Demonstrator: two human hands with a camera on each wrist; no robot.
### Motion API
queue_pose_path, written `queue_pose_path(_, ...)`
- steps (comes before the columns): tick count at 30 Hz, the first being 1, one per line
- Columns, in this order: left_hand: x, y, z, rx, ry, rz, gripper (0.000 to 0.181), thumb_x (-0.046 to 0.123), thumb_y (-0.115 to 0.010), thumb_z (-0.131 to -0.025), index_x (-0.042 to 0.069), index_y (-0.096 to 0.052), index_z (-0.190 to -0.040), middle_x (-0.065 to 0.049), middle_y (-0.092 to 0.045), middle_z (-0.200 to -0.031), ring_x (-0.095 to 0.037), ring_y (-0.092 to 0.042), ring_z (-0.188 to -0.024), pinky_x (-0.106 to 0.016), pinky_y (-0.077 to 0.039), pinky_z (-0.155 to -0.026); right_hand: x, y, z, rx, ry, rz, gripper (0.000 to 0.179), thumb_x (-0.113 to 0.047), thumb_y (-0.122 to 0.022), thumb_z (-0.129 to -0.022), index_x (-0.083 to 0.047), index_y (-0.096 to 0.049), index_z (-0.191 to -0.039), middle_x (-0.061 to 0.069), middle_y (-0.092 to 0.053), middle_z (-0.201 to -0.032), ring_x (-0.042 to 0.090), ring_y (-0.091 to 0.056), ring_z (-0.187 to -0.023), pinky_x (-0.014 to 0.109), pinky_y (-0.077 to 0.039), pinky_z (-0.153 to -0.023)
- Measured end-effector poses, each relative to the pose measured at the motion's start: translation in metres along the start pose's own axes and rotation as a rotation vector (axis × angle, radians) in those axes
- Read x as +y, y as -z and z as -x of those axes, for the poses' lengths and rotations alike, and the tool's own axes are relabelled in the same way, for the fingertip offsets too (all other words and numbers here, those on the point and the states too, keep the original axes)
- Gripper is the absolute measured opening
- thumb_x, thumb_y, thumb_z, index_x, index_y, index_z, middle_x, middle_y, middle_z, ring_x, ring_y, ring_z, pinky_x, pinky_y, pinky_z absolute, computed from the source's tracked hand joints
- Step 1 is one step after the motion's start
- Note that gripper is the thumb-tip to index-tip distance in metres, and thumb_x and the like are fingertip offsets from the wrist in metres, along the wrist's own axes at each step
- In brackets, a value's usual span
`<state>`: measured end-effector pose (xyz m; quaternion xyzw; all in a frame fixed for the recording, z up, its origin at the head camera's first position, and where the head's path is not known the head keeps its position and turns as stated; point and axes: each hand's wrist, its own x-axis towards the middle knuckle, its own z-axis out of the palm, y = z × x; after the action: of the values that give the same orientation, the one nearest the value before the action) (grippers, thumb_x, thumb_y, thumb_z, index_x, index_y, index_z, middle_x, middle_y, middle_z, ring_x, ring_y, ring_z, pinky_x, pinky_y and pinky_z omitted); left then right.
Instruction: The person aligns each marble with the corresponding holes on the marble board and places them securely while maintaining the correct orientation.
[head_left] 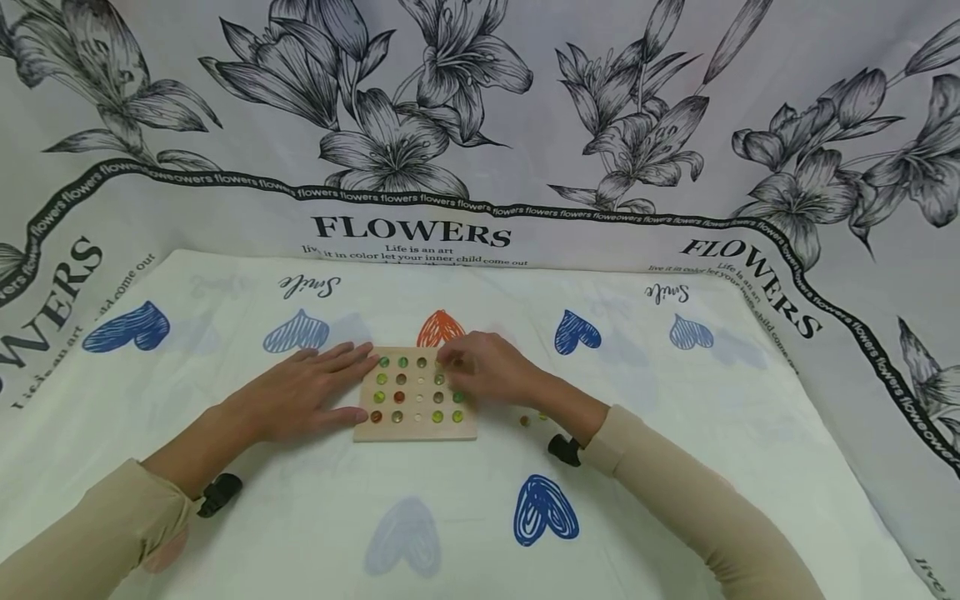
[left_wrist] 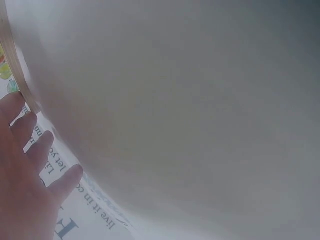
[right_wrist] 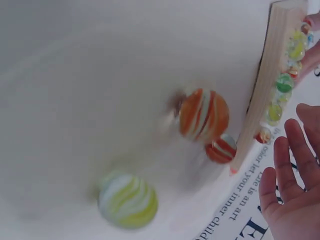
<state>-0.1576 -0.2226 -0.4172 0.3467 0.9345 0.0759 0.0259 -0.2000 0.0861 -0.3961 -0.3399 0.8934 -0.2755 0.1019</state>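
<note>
A pale wooden board (head_left: pixel 386 431) lies flat, with rows of round hollows holding green, yellow and red-brown glass marbles (head_left: pixel 400 397). Flat beside it, my left hand (head_left: pixel 318 392) spreads its fingers, fingertips and thumb at the board's left edge. My right hand (head_left: pixel 487 367) is over the far right corner, thumb and forefinger bent toward each other at the hollows. Its other fingers look extended in the right wrist view. I cannot tell whether a marble is between the fingertips. Several middle hollows look pale. The hand hides part of the last column.
Loose on the cloth right of the board are an orange-striped marble (right_wrist: pixel 204 115), a smaller-looking red and white one (right_wrist: pixel 221 149) and a yellow-green striped one (right_wrist: pixel 127 201). White cloth printed with hearts (head_left: pixel 546 510) covers the table. A flower-printed cloth (head_left: pixel 540 150) hangs behind.
</note>
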Motion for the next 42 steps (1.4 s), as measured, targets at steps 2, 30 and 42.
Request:
queue_pose_path(2,0.0,0.0,0.0,-0.004,0.004,-0.001,0.076,0.064,-0.048,-0.096,0.016,-0.038,-0.155,-0.007,-0.034,-0.16,-0.035,-0.035,-0.144,-0.064,-0.036,-0.107,0.0,0.003,0.004,0.009,0.014,-0.032,0.027,-0.009,-0.071,-0.089,-0.01,-0.07,-0.116,-0.003,-0.071,-0.107,0.01,-0.061,-0.102,0.028,-0.048,-0.097)
queue_pose_path(30,0.0,-0.001,0.0,-0.004,0.005,0.006,0.076,0.063,-0.048,-0.097,0.016,-0.037,-0.155,-0.006,-0.033,-0.16,-0.034,-0.034,-0.145,-0.063,-0.034,-0.109,0.055,0.037,0.093,-0.062,-0.062,-0.169,0.026,-0.005,-0.069,-0.091,-0.011,-0.071,-0.116,-0.002,-0.072,-0.106,0.011,-0.063,-0.094,0.032,-0.055,-0.088)
queue_pose_path(42,0.001,-0.001,0.0,-0.008,0.017,0.002,0.076,0.064,-0.048,-0.096,0.017,-0.037,-0.155,-0.006,-0.033,-0.16,-0.035,-0.034,-0.145,-0.063,-0.033,-0.11,0.067,0.033,0.111,-0.125,-0.063,-0.207,0.031,0.0,-0.072,-0.088,-0.012,-0.071,-0.116,-0.004,-0.071,-0.108,0.012,-0.064,-0.097,0.029,-0.055,-0.089)
